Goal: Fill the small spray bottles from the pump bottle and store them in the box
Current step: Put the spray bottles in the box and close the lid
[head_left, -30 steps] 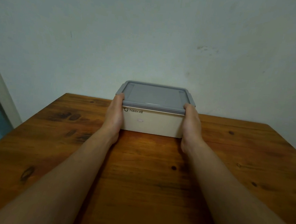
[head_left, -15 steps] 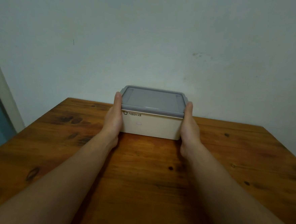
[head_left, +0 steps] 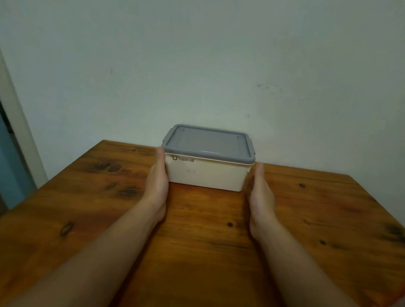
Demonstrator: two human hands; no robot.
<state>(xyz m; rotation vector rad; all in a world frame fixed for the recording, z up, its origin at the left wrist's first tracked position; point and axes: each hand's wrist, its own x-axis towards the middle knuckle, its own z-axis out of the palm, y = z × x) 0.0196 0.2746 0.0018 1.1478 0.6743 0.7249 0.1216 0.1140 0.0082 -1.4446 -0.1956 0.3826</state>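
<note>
Our box (head_left: 207,175), grey lid (head_left: 208,143) on, sits at the far middle of the tabletop (head_left: 311,221) by the wall. Our left hand (head_left: 158,176) lies flat against its left side, our right hand (head_left: 260,192) flat just beside its right, fingers straight; we judge this is to steady and square it.

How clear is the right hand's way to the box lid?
Probably yes. The right hand lies open beside the right wall of the box, its tip just below the grey lid, with nothing between them. The left hand lies against the opposite wall.
</note>
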